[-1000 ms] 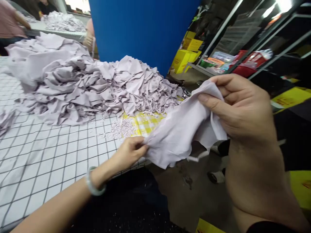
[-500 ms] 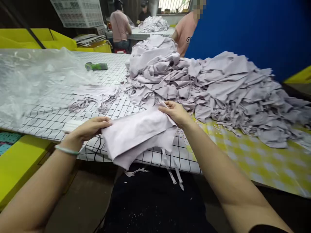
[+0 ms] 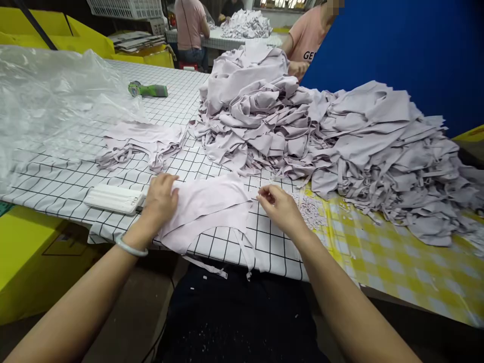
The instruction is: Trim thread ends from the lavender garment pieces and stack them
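Pale lilac cloth garment with thin straps [image 3: 212, 201], one piece: laid out flat between the two grips, on a worktop spread with white, black-gridded cloth [image 3: 278, 247]; straps trail from its near side, toward the wearer and over the worktop's front edge. Left grip [image 3: 162, 196]: on the garment's left edge, fingers bent; whether cloth is pinched cannot be told; pale, smooth ring bracelet [image 3: 130, 247] at the wrist behind it. Right grip [image 3: 278, 204]: released, fingers loosely curled, just beside the garment's right edge. White, oblong, hard-cased object [image 3: 113, 199]: just left of the left grip, near the worktop's front edge. Second pale lilac strapped garment [image 3: 147, 138], crumpled: beyond the left grip. Green and grey hand-held tool [image 3: 147, 90]: farther beyond the left grip, lying on its side. Clear, wrinkled plastic sheeting [image 3: 56, 80]: beyond and left of the left grip. Large heap of pale lilac cloth pieces [image 3: 264, 113]: beyond both grips, spreading out to the right of the right grip. Small pale scraps [image 3: 312, 209], scattered: just right of the right grip. Yellow-and-white checked covering [image 3: 401, 267]: right of the right grip, partly under the heap.
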Available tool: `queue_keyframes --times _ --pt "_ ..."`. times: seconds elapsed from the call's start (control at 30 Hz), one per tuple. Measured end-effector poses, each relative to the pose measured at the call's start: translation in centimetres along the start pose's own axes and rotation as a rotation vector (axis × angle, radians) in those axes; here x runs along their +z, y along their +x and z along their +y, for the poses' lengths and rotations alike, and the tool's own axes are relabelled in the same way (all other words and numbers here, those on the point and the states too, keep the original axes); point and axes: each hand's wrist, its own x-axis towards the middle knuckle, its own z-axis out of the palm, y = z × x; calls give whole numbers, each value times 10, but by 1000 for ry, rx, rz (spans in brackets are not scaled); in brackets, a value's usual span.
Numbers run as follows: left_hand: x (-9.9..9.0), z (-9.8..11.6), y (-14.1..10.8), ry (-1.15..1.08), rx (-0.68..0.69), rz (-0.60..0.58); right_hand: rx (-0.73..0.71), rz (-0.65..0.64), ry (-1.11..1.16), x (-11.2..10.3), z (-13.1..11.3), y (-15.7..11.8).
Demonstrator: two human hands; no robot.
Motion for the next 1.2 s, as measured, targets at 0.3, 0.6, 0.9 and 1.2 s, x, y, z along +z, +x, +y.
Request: queue_keyframes --times 0.3,0.6,0.9,1.2 --pt "52 106 -55 -608 260 -312 -26 -15 -180 25 -16 -111" --pt "73 131 -48 -756 84 -583 364 -519 652 -41 -8 -65" --pt "63 131 -41 -915 -74 -632 197 -440 532 -86 16 -2" --pt "68 164 -12 -881 -50 -472 -247 -507 6 -93 -19 7"
